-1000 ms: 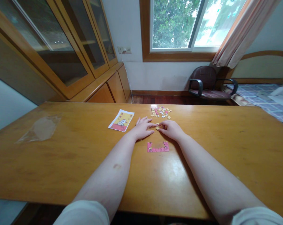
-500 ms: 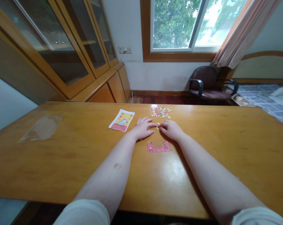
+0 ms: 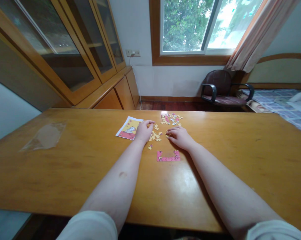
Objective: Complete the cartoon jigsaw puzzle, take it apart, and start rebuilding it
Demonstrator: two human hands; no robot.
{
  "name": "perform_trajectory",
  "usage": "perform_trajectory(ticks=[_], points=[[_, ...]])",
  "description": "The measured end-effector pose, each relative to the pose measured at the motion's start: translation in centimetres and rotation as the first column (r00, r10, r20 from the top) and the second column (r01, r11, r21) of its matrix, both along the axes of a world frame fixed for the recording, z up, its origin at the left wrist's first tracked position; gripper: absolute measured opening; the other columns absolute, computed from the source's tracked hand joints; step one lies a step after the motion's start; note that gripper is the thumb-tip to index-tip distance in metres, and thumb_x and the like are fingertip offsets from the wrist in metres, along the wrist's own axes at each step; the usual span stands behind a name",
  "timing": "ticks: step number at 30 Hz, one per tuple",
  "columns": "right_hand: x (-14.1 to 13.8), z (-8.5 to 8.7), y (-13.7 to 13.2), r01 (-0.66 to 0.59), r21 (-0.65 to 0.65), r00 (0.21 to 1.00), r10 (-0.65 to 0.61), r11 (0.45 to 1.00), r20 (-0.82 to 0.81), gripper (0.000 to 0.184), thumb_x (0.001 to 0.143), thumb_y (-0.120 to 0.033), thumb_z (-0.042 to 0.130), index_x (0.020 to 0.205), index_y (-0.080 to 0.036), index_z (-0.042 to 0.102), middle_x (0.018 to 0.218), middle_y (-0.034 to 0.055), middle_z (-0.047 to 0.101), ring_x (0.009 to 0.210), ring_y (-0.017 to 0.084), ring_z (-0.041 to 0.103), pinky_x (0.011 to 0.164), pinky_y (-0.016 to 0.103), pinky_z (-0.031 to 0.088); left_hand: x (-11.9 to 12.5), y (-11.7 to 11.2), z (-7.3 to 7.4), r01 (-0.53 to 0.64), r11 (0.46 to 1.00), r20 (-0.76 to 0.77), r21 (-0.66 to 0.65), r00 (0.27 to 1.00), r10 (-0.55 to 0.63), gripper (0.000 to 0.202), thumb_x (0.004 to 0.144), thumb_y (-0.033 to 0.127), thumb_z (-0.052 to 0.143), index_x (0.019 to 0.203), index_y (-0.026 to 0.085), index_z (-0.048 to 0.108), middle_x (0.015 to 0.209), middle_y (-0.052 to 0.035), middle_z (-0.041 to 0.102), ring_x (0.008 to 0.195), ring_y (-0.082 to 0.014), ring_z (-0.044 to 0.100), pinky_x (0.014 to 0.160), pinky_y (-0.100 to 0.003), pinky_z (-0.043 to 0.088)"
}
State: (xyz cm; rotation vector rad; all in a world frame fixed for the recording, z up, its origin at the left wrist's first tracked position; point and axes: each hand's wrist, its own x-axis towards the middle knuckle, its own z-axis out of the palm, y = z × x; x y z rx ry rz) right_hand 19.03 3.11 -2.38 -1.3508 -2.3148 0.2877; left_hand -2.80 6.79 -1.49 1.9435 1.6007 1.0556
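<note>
My left hand [image 3: 143, 130] is just above the table, over the right edge of the picture card [image 3: 127, 133], its thumb and fingers apart and nothing visible between them. Beside it lies a loose group of yellow puzzle pieces [image 3: 155, 136], with one stray piece [image 3: 150, 146] nearer me. My right hand [image 3: 179, 136] rests on the table with bent fingers closed on a small yellow puzzle piece [image 3: 166, 136], partly hidden by the fingertips. In front of both hands lies a joined pink puzzle section [image 3: 168, 159], shaped like a U open at the far side.
Farther back is a pile of mixed puzzle pieces [image 3: 171, 118]. A clear plastic bag [image 3: 44, 136] lies flat on the left of the wooden table [image 3: 90, 166]. Beyond the table stand a glass-door cabinet [image 3: 100, 80], an armchair [image 3: 217, 88] and a bed [image 3: 280, 103].
My left hand has moved left and slightly away from me, off the yellow pieces, uncovering them, and now overlaps the card. My right hand has stayed nearly in place.
</note>
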Motion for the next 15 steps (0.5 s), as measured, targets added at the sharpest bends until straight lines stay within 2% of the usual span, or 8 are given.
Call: perform_trajectory(ticks=[5, 15], points=[[0.30, -0.21, 0.25, 0.028, -0.008, 0.999, -0.028, 1.000, -0.023, 0.020, 0.079, -0.018, 0.057, 0.091, -0.024, 0.072, 0.106, 0.0035, 0.069, 0.103, 0.021, 0.057, 0.095, 0.040, 0.040, -0.40, 0.15, -0.40, -0.080, 0.996, 0.062, -0.050, 0.995, 0.083, 0.023, 0.082, 0.026, 0.049, 0.092, 0.020, 0.069, 0.089, -0.0036, 0.069, 0.084, -0.0195, 0.061, 0.080, -0.031, 0.048], [0.64, -0.71, 0.51, 0.054, 0.022, 0.998, -0.053, 0.998, -0.039, 0.020, 0.076, -0.013, 0.054, 0.082, -0.023, 0.071, 0.099, 0.0024, 0.070, 0.097, 0.020, 0.058, 0.092, 0.036, 0.041, -0.18, 0.04, -0.13, -0.070, 0.994, -0.013, -0.090, 0.998, 0.069, 0.025, 0.080, 0.024, 0.048, 0.092, 0.020, 0.070, 0.074, -0.0019, 0.066, 0.071, -0.0169, 0.059, 0.071, -0.028, 0.046]])
